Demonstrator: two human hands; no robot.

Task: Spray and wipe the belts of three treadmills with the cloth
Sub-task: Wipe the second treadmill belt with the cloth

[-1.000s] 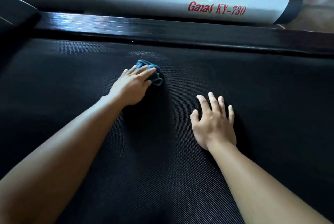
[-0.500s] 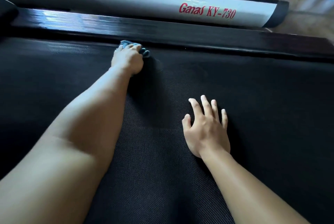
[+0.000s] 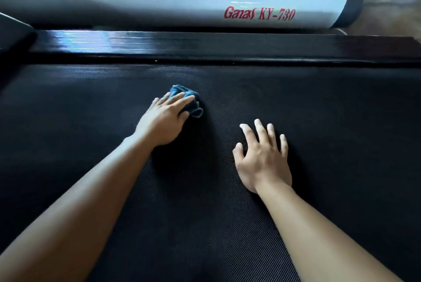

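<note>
Head view: left hand (image 3: 163, 120) flat on cloth (image 3: 190, 99), right hand (image 3: 262, 158) splayed on belt (image 3: 341, 133); rail (image 3: 159, 9) reads "Ganas KY-730".

We see brown floor (image 3: 391, 17) at top right, blurred, pale light streaks, glare on a silver side rail (image 3: 159, 10).

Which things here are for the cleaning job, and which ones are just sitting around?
For the job:
- blue cloth, pressed down by the left hand
- black belt under it
- right hand, resting flat on the belt

Just there:
- glossy side rail beyond the belt
- silver rail with red lettering, next door
- wooden floor at top right
</note>
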